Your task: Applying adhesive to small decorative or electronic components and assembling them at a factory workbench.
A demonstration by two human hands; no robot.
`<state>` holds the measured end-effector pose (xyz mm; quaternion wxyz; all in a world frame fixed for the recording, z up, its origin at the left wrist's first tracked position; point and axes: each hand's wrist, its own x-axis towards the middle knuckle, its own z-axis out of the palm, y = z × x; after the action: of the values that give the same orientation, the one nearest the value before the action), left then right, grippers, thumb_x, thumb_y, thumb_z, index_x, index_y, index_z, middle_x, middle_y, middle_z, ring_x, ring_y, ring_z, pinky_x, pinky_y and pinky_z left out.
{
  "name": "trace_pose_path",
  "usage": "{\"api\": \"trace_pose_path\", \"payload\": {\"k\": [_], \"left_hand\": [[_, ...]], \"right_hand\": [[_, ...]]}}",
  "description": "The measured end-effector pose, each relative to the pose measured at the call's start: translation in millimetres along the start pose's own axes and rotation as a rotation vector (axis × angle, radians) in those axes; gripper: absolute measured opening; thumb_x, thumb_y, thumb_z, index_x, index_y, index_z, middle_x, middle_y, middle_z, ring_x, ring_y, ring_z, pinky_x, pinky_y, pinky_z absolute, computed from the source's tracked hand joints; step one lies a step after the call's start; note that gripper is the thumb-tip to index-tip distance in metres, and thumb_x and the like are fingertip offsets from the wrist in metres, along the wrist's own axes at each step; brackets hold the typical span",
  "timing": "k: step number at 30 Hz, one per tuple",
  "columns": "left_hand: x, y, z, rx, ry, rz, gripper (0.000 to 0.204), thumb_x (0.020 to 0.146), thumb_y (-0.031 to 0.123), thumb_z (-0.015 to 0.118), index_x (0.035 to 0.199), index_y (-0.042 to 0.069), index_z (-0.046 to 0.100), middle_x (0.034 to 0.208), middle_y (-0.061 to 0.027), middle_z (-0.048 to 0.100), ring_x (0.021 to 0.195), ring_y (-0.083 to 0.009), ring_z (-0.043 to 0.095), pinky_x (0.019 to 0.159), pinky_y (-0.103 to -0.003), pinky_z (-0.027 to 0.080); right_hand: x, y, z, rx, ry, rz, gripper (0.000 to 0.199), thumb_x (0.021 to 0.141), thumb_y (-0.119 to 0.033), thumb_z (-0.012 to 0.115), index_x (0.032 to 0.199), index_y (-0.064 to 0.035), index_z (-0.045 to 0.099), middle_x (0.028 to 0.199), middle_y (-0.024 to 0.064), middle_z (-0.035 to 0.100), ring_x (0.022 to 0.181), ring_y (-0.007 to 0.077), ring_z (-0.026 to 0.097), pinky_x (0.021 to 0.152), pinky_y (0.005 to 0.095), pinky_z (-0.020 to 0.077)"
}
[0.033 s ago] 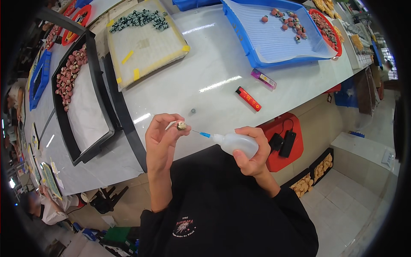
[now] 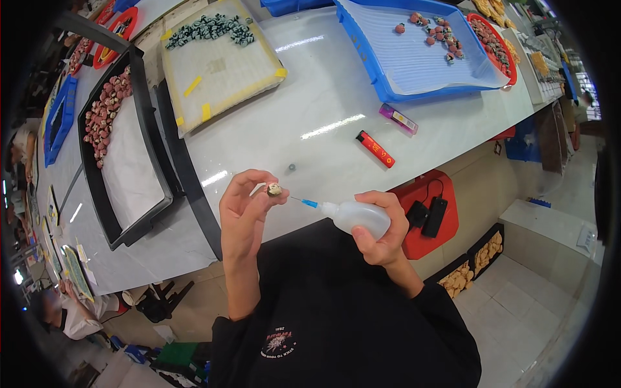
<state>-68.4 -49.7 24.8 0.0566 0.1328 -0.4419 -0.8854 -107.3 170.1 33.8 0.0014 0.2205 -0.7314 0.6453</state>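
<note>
Item: one small bead point(image 2: 274, 189), pinched at the fingertips of my left hand point(image 2: 242, 216), above the desk point(image 2: 310, 110) edge. One squeeze bottle point(image 2: 357, 216) with a blue-hubbed needle, clamped in my right hand point(image 2: 381, 229), its tip just beside the bead. On the desk I count one red lighter point(image 2: 375, 149), one purple lighter point(image 2: 398, 119), one blue tray point(image 2: 414, 61), one black tray point(image 2: 132, 149).

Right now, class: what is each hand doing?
Left hand: closed, pinching a small round bead at its fingertips.
Right hand: closed around a squeeze bottle with a needle tip.
</note>
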Motion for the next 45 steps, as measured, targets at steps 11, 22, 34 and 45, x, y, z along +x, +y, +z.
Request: {"api": "trace_pose_path", "payload": {"k": [11, 22, 34, 45], "left_hand": [[-4.7, 4.3, 7.1, 0.187, -0.003, 0.021, 0.023, 0.084, -0.004, 0.052, 0.105, -0.006, 0.060, 0.109, -0.0161, 0.054, 0.095, -0.0305, 0.063, 0.085, -0.036, 0.053], [-7.6, 7.8, 16.3, 0.372, 0.057, -0.070, 0.023, 0.084, -0.005, 0.056, 0.106, -0.008, 0.059, 0.112, -0.0172, 0.058, 0.093, -0.0243, 0.063, 0.080, -0.034, 0.054], [-13.7, 0.4, -6.0, 0.147, 0.019, -0.072, 0.022, 0.083, -0.002, 0.059, 0.104, -0.006, 0.058, 0.107, -0.0192, 0.061, 0.087, -0.0218, 0.065, 0.079, -0.033, 0.054], [-14.1, 4.7, -12.0, 0.088, -0.042, -0.109, 0.025, 0.082, 0.000, 0.061, 0.107, -0.005, 0.055, 0.111, -0.0223, 0.059, 0.086, -0.0216, 0.065, 0.079, -0.032, 0.054]], "right_hand": [[5.3, -0.9, 1.7, 0.055, -0.081, 0.040, 0.039, 0.071, -0.008, 0.066, 0.106, 0.0017, 0.053, 0.084, 0.0119, 0.063, 0.067, 0.0182, 0.062, 0.059, 0.0263, 0.0488], [21.8, -14.9, 5.0, -0.032, 0.006, 0.049, 0.047, 0.069, -0.009, 0.073, 0.110, 0.0008, 0.051, 0.093, 0.0116, 0.060, 0.077, 0.0175, 0.062, 0.066, 0.0266, 0.0492], [66.5, -46.5, 23.7, -0.369, -0.130, -0.129, 0.044, 0.067, -0.008, 0.073, 0.104, 0.0005, 0.052, 0.090, 0.0090, 0.060, 0.060, 0.0198, 0.063, 0.050, 0.0262, 0.0488], [64.8, -42.8, 32.0, -0.345, -0.082, -0.333, 0.044, 0.066, -0.008, 0.074, 0.102, 0.0031, 0.052, 0.091, 0.0092, 0.059, 0.056, 0.0170, 0.061, 0.048, 0.0249, 0.0480]]}}
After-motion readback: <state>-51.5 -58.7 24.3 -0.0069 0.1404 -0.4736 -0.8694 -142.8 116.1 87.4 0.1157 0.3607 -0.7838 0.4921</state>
